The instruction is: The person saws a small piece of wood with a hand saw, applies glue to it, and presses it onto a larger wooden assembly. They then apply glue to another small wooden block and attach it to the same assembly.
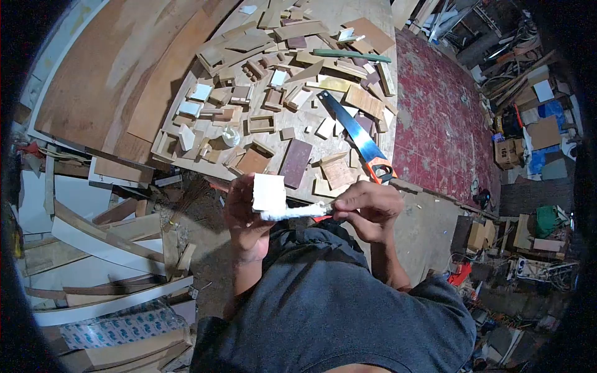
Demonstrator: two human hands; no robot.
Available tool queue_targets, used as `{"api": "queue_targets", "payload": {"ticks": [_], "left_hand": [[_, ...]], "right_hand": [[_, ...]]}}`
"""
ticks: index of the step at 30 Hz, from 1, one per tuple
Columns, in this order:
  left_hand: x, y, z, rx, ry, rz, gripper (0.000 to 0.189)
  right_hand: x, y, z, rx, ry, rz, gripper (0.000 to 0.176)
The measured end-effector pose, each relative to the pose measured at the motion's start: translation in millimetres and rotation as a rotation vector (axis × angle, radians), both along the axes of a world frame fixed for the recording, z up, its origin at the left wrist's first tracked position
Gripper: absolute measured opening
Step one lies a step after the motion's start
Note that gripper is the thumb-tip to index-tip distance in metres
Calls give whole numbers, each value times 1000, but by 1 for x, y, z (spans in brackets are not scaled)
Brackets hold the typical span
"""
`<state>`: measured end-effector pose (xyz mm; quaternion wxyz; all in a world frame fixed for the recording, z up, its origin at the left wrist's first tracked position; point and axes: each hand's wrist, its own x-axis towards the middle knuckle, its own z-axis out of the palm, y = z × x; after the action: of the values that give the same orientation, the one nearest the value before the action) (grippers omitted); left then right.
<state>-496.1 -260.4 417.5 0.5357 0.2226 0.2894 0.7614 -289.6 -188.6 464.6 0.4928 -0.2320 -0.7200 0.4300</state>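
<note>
The saw (357,133) is lying on the table (367,11), its orange handle pointing toward the person and its blade running away and leftward. Nearer the person than the saw, and to its left, the left hand (240,211) is gripping a white block (268,191), partly closed around it, some fingers being hidden behind. The block is turning its flat face upward to the camera, its slightly longer axis running from the person toward the table.

Also nearer the person than the saw, just beyond its handle end, the right hand (372,208) is pinching the end of a white-coated stick (300,212) between thumb and fingers. The stick's long axis is running crosswise, its coated end pointing left and meeting the block's lower edge.

Left of the saw, wood pieces (261,124) are crowding the table, leaving small gaps. Right of the saw, past the table's side edge, a red surface (438,112) is stretching broad and mostly open.
</note>
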Motion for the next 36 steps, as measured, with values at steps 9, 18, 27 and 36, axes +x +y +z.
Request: {"api": "queue_targets", "payload": {"ticks": [9, 18, 27, 36], "left_hand": [[10, 9, 13, 34, 81, 1, 75], [2, 9, 8, 39, 49, -18, 76], [0, 12, 9, 24, 75, 8, 76], [6, 12, 10, 49, 101, 57, 74]], "right_hand": [[6, 16, -17, -51, 39, -111, 20], [0, 15, -15, 2, 5, -110, 20], [2, 12, -13, -45, 98, -61, 17], [4, 15, -10, -99, 75, 24, 14]]}}
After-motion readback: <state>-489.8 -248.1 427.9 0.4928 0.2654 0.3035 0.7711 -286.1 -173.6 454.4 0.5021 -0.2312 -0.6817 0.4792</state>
